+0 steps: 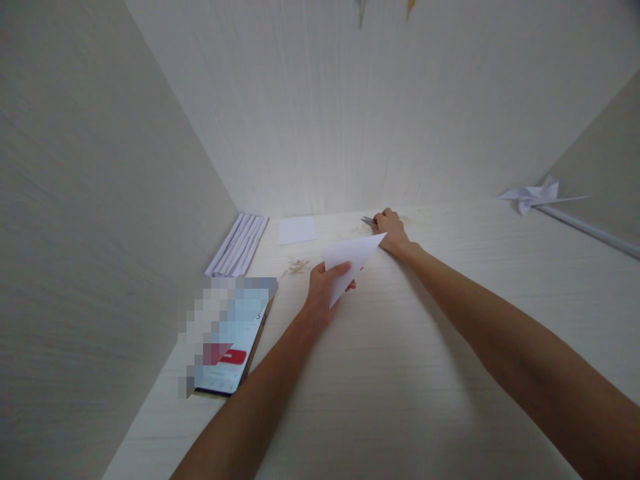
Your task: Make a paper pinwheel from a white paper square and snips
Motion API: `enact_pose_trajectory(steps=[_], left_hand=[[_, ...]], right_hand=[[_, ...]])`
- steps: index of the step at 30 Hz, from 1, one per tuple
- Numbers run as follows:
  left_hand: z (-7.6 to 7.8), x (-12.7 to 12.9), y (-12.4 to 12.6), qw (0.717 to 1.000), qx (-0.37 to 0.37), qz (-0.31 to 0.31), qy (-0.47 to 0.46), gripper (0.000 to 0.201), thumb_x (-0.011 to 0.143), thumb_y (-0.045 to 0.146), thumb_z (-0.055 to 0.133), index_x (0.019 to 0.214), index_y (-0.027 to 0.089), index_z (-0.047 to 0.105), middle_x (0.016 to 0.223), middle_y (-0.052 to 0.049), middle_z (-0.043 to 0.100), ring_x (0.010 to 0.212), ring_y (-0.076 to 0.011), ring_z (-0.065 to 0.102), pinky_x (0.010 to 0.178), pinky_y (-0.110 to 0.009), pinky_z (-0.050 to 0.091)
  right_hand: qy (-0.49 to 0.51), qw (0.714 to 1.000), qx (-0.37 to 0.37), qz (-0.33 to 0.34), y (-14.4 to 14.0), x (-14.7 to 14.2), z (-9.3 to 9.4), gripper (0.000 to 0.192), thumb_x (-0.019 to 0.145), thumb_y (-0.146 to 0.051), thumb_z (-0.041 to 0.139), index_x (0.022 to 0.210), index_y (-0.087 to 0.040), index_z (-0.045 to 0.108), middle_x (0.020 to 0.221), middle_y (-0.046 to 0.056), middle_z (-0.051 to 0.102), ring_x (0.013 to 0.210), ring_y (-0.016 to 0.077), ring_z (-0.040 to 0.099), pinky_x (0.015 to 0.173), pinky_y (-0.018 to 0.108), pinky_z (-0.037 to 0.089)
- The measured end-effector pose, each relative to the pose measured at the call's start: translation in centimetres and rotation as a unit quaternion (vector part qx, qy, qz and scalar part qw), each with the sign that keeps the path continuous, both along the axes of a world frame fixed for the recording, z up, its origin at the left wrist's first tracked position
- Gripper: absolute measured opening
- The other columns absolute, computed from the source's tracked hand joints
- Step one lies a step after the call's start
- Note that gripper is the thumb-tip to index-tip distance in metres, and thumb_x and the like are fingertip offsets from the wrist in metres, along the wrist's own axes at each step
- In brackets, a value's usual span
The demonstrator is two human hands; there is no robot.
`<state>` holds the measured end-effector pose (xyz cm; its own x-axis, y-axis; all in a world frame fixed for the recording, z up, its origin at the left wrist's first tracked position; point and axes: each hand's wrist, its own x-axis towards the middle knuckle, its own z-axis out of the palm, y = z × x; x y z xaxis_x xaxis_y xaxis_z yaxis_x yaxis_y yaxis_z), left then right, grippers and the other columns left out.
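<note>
Near the middle of the worktop, the left hand pinches a folded white paper triangle between thumb and fingers. Farther back, the right hand is closed over small scissors lying by the far wall. A phone, paper strips and a white square lie left; a paper pinwheel lies far right.

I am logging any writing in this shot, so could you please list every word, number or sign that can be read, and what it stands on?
None can be read.
Phone screen: a red button with pale marks, too small and blurred to read; part of the screen is pixelated.
Folded paper in the left hand: blank.
Small white sheet on the desk: blank.
Paper strips: no print visible.
</note>
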<state>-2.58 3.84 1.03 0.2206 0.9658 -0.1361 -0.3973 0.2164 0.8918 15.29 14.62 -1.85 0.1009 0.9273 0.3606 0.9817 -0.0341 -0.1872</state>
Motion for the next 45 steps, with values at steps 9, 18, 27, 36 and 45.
enact_pose_trajectory(steps=[9,18,27,36,45], left_hand=[[0.1,0.0,-0.1,1.000,0.003,0.001,-0.003,0.013,0.054,0.023,0.063,0.061,0.013,0.059,0.058,-0.001,0.061,0.040,-0.0060,0.046,0.042,-0.020,0.035],[0.1,-0.1,-0.1,1.000,0.000,0.002,-0.010,0.011,0.054,0.021,0.063,0.060,0.013,0.059,0.057,-0.001,0.062,0.038,-0.0061,0.047,0.040,-0.019,0.034],[0.3,0.2,-0.4,1.000,0.008,0.022,0.004,0.019,0.057,0.025,0.065,0.069,0.012,0.061,0.068,-0.004,0.066,0.045,-0.0075,0.053,0.047,-0.021,0.041],[-0.7,0.6,-0.5,0.993,0.110,-0.020,0.042,0.024,0.067,0.033,0.057,0.077,0.012,0.062,0.079,-0.007,0.066,0.055,-0.0092,0.054,0.055,-0.022,0.040],[-0.7,0.8,-1.4,0.936,0.249,-0.078,0.234,0.028,0.074,0.038,0.049,0.080,0.017,0.065,0.052,0.004,0.043,0.051,-0.0103,0.039,0.052,-0.023,0.031]], right_hand=[[-0.015,1.000,-0.008,0.007,-0.6,-0.3,0.7,0.027,0.081,-0.015,0.036,0.096,-0.009,0.059,0.103,0.018,0.050,0.093,0.0268,0.044,0.071,0.037,0.039],[0.010,1.000,0.007,0.002,-0.9,-0.8,1.1,0.023,0.080,-0.020,0.042,0.091,-0.011,0.060,0.097,0.017,0.053,0.090,0.0256,0.047,0.069,0.034,0.039],[0.314,0.938,0.132,0.061,-4.2,-0.5,2.9,0.020,0.080,-0.014,0.034,0.085,-0.014,0.054,0.057,0.001,0.051,0.056,0.0138,0.048,0.057,0.027,0.036],[0.760,0.641,0.018,0.107,-13.3,-3.1,2.7,0.030,0.056,-0.033,0.069,0.078,-0.020,0.053,0.046,-0.009,0.042,0.039,0.0044,0.034,0.040,0.019,0.025],[0.827,0.535,-0.045,0.164,-13.9,-3.2,2.3,0.032,0.055,-0.042,0.069,0.076,-0.022,0.057,0.059,-0.006,0.047,0.048,0.0064,0.043,0.045,0.021,0.032]])
